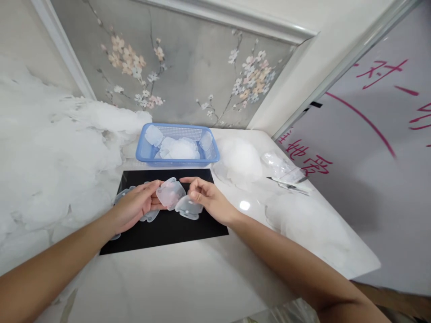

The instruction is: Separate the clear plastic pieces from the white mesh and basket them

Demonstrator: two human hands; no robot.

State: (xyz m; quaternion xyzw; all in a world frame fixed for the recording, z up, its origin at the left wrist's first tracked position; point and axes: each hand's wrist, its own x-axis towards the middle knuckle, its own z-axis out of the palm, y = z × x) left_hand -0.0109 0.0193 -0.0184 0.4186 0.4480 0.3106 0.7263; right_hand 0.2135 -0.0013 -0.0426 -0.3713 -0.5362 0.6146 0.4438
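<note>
Over a black mat (pixel 168 233), my left hand (pixel 138 204) has its fingers closed on a translucent, notched plastic piece (pixel 171 194). My right hand (pixel 205 195) pinches a second translucent piece (pixel 189 207), which hangs just right of the first; their edges meet or overlap in view. More such pieces (pixel 150 216) lie on the mat beneath and beside my left hand, partly hidden by it. Behind the mat stands a blue basket (pixel 178 163) holding several similar pieces (pixel 180 149).
A large heap of whitish translucent pieces (pixel 43 157) fills the left side. Right of the basket is another pile (pixel 237 159), with clear plastic bags (pixel 281 166) beyond it. A whiteboard with red writing (pixel 363 188) borders the white table (pixel 161 278) at right.
</note>
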